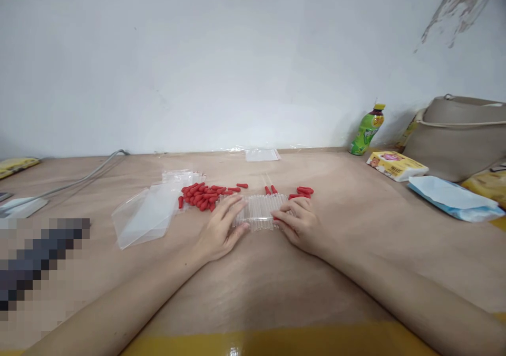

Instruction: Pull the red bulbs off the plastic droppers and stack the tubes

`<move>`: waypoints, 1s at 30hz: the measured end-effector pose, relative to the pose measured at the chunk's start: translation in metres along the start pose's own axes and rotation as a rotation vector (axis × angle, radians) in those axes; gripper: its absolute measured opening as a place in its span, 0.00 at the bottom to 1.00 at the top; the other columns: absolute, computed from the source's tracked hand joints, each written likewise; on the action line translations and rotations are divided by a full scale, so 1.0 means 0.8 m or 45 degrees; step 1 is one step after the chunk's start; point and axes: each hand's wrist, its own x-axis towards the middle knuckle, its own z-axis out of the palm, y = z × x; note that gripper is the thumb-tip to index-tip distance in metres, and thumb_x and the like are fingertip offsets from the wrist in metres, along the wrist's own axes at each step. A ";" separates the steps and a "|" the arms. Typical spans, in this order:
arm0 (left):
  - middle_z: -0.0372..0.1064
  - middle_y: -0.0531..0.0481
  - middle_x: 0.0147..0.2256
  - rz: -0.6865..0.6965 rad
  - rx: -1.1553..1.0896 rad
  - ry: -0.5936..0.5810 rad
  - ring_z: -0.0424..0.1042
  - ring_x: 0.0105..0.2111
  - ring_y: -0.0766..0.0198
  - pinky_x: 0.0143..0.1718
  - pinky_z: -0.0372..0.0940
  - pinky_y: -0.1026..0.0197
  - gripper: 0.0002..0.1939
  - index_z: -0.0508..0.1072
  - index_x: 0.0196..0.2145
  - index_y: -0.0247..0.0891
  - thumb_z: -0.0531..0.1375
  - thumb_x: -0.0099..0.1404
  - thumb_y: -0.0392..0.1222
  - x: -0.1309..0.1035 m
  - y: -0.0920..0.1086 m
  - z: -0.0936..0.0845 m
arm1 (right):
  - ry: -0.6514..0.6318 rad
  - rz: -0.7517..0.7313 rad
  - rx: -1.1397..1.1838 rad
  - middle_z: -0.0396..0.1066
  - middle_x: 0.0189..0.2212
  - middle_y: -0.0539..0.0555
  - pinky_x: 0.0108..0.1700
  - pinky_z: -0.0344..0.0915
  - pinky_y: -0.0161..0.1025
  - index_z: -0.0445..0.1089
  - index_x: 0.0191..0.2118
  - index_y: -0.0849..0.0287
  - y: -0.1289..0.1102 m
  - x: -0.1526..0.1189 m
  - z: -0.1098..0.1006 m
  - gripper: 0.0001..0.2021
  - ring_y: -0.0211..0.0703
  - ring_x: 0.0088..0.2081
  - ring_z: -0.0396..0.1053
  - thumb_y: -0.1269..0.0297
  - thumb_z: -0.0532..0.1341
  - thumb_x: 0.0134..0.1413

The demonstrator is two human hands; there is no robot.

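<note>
Head view: clear plastic bags [148, 216] lie flat beside loose red caps [201, 195], while left hand [219, 232] and right hand [298, 224], fingers extended, press inward on a row of clear tubes [261, 211].

It looked like a small hand-packing workshop: a paper-covered bench [395, 240] against a peeling wall [454, 8], with loose plastic bags [146, 216].

We see the row of tubes [261, 211] on the table [356, 224] between our left hand [219, 230] and right hand [299, 223]; caps [203, 195] lie behind-left, bags [148, 214] farther left, a bottle [368, 130] far right.
</note>
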 end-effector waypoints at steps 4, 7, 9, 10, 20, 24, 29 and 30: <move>0.68 0.44 0.46 0.210 0.084 -0.020 0.63 0.52 0.55 0.54 0.58 0.47 0.13 0.68 0.45 0.38 0.56 0.63 0.40 0.004 0.001 0.008 | 0.010 -0.083 0.138 0.72 0.31 0.50 0.43 0.59 0.43 0.70 0.40 0.54 -0.013 0.004 0.009 0.09 0.40 0.37 0.65 0.69 0.57 0.53; 0.73 0.49 0.40 0.316 0.137 0.010 0.69 0.45 0.59 0.53 0.58 0.49 0.09 0.70 0.41 0.38 0.56 0.63 0.39 0.005 0.003 0.009 | 0.000 -0.124 0.185 0.73 0.32 0.50 0.45 0.60 0.42 0.70 0.39 0.55 -0.017 0.008 0.014 0.08 0.40 0.38 0.66 0.70 0.58 0.53; 0.74 0.50 0.38 0.361 0.196 0.040 0.70 0.43 0.61 0.52 0.59 0.50 0.08 0.70 0.40 0.38 0.57 0.62 0.38 0.006 0.005 0.008 | -0.015 -0.123 0.177 0.74 0.34 0.50 0.46 0.61 0.43 0.70 0.39 0.55 -0.018 0.009 0.015 0.08 0.40 0.39 0.67 0.69 0.57 0.53; 0.74 0.51 0.38 0.379 0.225 0.052 0.70 0.43 0.61 0.52 0.59 0.51 0.08 0.70 0.40 0.38 0.57 0.62 0.38 0.007 0.006 0.007 | -0.021 -0.124 0.163 0.74 0.35 0.51 0.46 0.61 0.44 0.70 0.39 0.56 -0.018 0.009 0.015 0.07 0.41 0.40 0.67 0.68 0.57 0.53; 0.73 0.54 0.40 0.385 0.282 -0.053 0.68 0.48 0.59 0.60 0.46 0.46 0.07 0.71 0.31 0.38 0.54 0.63 0.34 0.008 0.020 0.000 | -0.041 -0.300 0.111 0.75 0.36 0.53 0.44 0.65 0.41 0.70 0.39 0.60 -0.021 0.011 0.013 0.07 0.40 0.39 0.70 0.70 0.57 0.54; 0.74 0.55 0.39 0.366 0.238 -0.064 0.68 0.48 0.60 0.62 0.39 0.45 0.07 0.71 0.30 0.38 0.54 0.63 0.34 0.008 0.023 -0.003 | 0.009 -0.372 0.111 0.74 0.37 0.54 0.46 0.67 0.39 0.70 0.40 0.62 -0.019 0.008 0.013 0.08 0.40 0.40 0.71 0.71 0.58 0.53; 0.75 0.54 0.37 0.389 0.194 -0.056 0.70 0.46 0.61 0.62 0.42 0.48 0.07 0.71 0.30 0.37 0.54 0.63 0.34 0.008 0.022 -0.006 | 0.046 -0.404 0.084 0.74 0.38 0.55 0.47 0.68 0.39 0.70 0.40 0.63 -0.017 0.004 0.010 0.08 0.40 0.41 0.71 0.71 0.58 0.53; 0.75 0.54 0.37 0.391 0.186 -0.057 0.69 0.46 0.61 0.61 0.43 0.48 0.07 0.71 0.30 0.37 0.54 0.63 0.34 0.008 0.022 -0.006 | 0.049 -0.409 0.074 0.74 0.38 0.55 0.47 0.68 0.39 0.70 0.40 0.63 -0.017 0.003 0.009 0.08 0.40 0.41 0.71 0.71 0.58 0.53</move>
